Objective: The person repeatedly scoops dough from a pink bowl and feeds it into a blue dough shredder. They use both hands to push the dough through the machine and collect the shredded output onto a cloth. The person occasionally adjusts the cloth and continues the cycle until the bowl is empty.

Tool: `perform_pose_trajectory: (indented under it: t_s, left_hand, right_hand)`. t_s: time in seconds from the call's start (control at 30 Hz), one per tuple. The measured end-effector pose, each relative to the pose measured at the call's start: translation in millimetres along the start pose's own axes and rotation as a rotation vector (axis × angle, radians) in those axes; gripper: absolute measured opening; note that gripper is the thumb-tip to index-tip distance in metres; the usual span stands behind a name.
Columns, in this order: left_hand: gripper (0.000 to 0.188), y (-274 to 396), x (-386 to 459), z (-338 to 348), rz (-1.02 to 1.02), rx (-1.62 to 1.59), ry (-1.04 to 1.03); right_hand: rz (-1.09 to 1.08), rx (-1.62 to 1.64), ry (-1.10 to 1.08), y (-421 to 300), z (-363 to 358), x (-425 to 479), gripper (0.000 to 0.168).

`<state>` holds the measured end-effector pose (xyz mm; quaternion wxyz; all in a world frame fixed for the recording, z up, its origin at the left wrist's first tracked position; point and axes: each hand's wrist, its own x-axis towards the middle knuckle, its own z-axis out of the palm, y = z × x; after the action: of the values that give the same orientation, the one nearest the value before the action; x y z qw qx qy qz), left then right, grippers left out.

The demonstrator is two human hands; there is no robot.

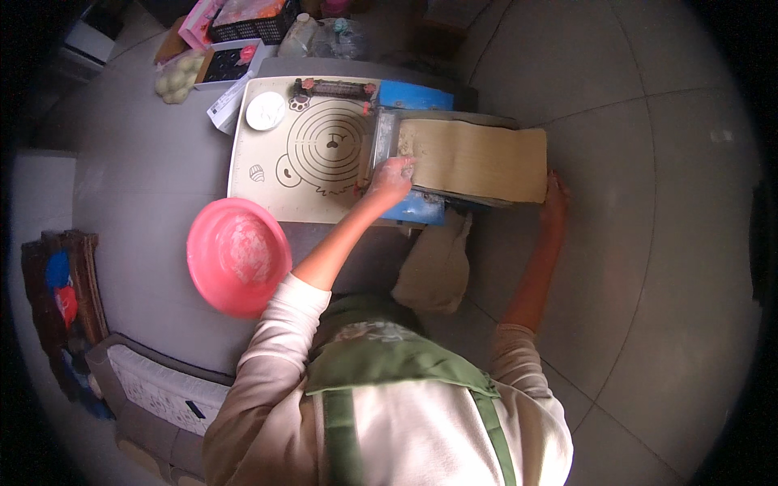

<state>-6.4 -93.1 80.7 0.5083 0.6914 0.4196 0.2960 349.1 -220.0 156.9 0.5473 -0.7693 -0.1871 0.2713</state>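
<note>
A long, flat sheet of dough (480,159) extends rightward from the metal roller housing (383,143) of a dough-rolling machine with blue base parts (416,95). My left hand (392,179) is at the sheet's near edge beside the housing, its fingers curled and dusted with what looks like flour. Whether it pinches the dough is unclear. At the sheet's far right end, my right hand (555,191) holds the near corner; part of its fingers is hidden. Under the sheet, a dark tray (501,121) shows along its edges. Crumbly bits lie on the dough near the housing.
The machine stands on a printed cream mat (261,194), with a white round container (265,111) and a roller attachment (337,89). Left of me is a pink basin (203,261) with white powder inside. A cloth sack (434,267) hangs below. Boxes (231,64) stand behind.
</note>
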Motion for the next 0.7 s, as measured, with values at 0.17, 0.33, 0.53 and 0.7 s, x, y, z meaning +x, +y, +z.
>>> perform_pose_trajectory:
  t_s: [0.17,0.33,0.53,0.7]
  left_hand:
    - [0.031,-26.2,0.2,6.1,-0.030,0.002,0.001]
    - [0.030,-9.1,-8.0,3.2,-0.097,0.072,0.010]
    - [0.032,12.5,-9.4,-1.8,-0.084,0.059,-0.061]
    - [0.030,8.5,-16.1,-7.0,-0.119,0.020,-0.072]
  right_hand:
    - [-0.014,-0.232,0.011,-35.5,20.5,-29.9,0.044]
    - [-0.546,-0.676,-0.177,-59.3,62.9,-68.9,0.042]
    - [-0.788,-0.634,-0.526,-36.2,151.8,-86.5,0.039]
    - [-0.901,-0.867,-0.635,-9.1,181.9,-67.5,0.025]
